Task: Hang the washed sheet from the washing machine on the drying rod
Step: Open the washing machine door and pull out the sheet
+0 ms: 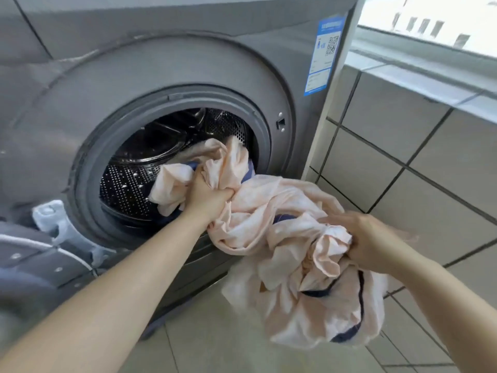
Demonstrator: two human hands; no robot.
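Your left hand [208, 196] grips the sheet [269, 211] in the washing machine [188, 63] mouth, fingers [216, 188] curled tight; your right hand [371, 238] clutches a bunch nearer you. It trails from the drum [150, 157], far left, to near right, so pull toward yourself

Sticker: blue and white sticker [324, 55] on the front of the washer [161, 63], at its upper right corner.
Header: pale characters on the blue band at the top of the sticker, too blurred to read.
QR code: black QR code [332, 45] on the white part of the sticker.
Small print: lines below the code, too small to read.
Readable words or numbers: none.
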